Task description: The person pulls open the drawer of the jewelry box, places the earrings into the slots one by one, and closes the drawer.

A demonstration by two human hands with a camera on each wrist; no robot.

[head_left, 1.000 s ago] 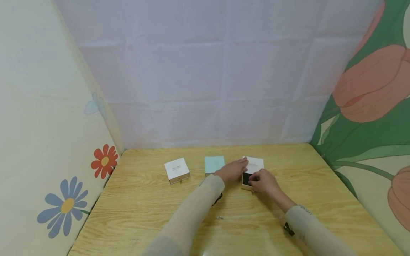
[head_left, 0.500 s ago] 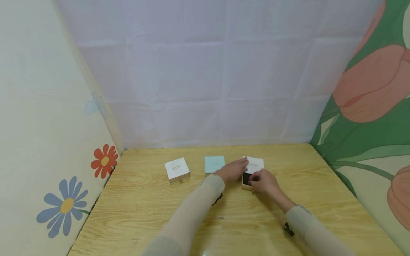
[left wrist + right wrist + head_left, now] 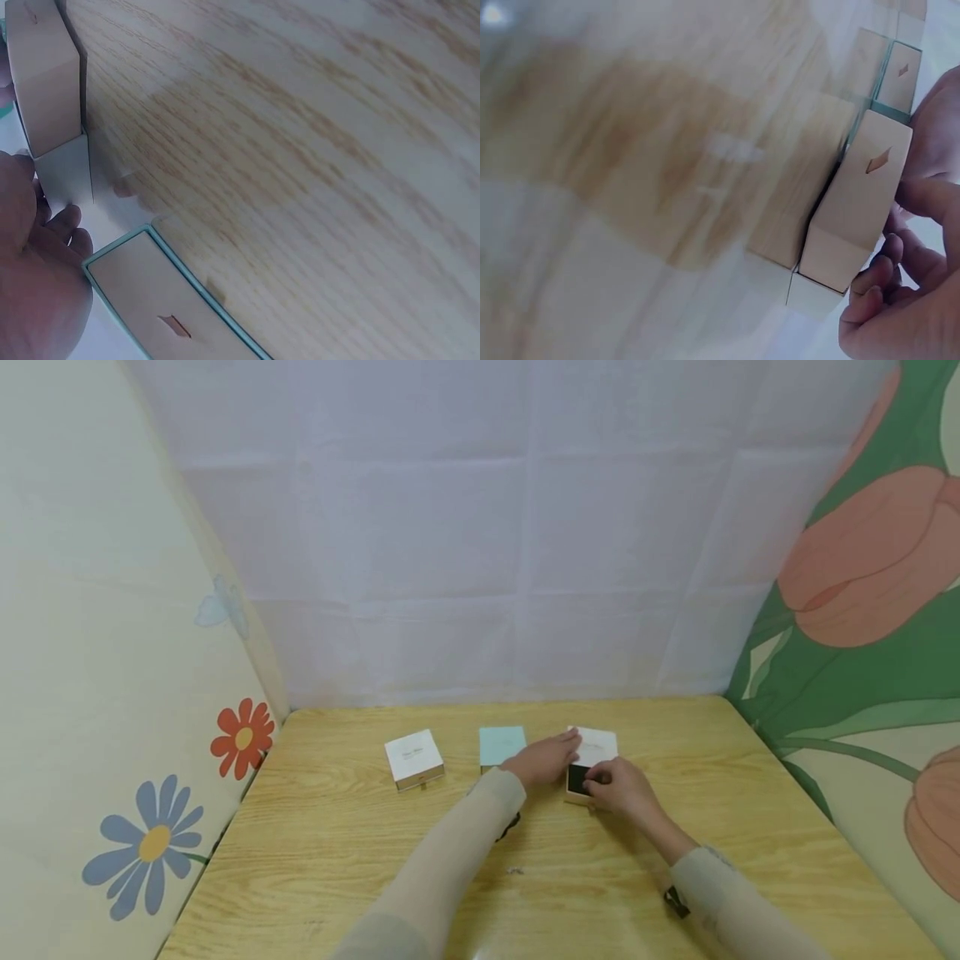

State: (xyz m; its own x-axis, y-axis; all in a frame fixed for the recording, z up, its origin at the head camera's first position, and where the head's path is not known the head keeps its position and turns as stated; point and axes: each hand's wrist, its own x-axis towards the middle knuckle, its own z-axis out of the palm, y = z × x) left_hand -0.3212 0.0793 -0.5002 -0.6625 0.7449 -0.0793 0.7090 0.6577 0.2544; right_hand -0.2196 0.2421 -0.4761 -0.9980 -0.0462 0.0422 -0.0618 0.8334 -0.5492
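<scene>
Three boxes (image 3: pixel 415 756) (image 3: pixel 501 744) (image 3: pixel 600 739), two hands (image 3: pixel 547 760) (image 3: pixel 626 787), apparently one small silvery trinket (image 3: pixel 514 870)

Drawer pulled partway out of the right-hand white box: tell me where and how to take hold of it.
The drawer is probably best pinched by the small tab at the middle of its front face, coming from the person's side of the table: the drawer juts that way from the white box, and that face is uncovered.

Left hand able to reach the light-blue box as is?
Probably yes: the left hand is beside the light-blue box, its top mostly uncovered, but the fingers touch the open white box.
</scene>
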